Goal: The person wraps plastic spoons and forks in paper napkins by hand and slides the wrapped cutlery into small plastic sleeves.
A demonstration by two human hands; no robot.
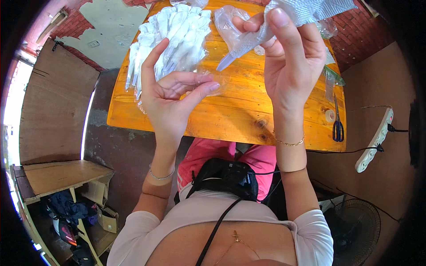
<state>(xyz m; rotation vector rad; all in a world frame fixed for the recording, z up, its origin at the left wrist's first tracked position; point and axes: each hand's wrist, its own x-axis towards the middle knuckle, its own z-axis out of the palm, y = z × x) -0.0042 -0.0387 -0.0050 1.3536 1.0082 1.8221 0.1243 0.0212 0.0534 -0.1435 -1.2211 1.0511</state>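
Observation:
My left hand [176, 96] pinches a thin clear plastic sleeve [222, 83] between thumb and fingertips, above the wooden table [233, 111]. Higher up, my right hand [289, 50] holds a white textured paper napkin [309, 11]. A translucent plastic utensil handle [226, 62] sticks out of the napkin's lower end, pointing towards the sleeve but apart from it. What the napkin wraps is hidden. Beyond my left hand lies a heap of napkin-wrapped utensils [179, 30] in clear sleeves, handles towards me.
A clear plastic bag [228, 21] lies behind my right hand. Scissors [337, 129] and a tape roll [330, 115] rest near the table's right edge. A white power strip [374, 143] with cords is on the right, above a fan [356, 226]. Wooden shelving [66, 174] stands at lower left.

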